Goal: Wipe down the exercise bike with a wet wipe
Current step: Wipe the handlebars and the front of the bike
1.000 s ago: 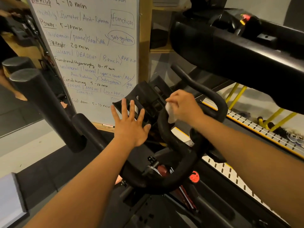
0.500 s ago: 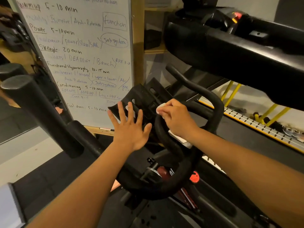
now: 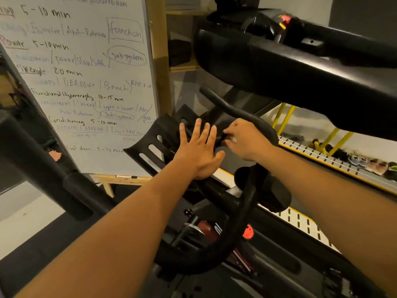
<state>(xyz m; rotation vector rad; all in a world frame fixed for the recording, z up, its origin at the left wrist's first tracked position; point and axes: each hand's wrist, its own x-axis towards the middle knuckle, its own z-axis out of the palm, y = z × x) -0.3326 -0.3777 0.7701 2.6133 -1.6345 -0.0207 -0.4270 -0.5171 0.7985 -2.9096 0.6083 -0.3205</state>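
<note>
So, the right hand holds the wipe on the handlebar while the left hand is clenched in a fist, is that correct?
No: in the head view the left hand is spread open. The right hand does hold the wipe on the handlebar.

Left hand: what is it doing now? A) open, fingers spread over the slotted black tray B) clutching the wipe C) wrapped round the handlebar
A: the left hand has straight, spread fingers over the slotted tray, while the right hand holds the wipe.
</note>
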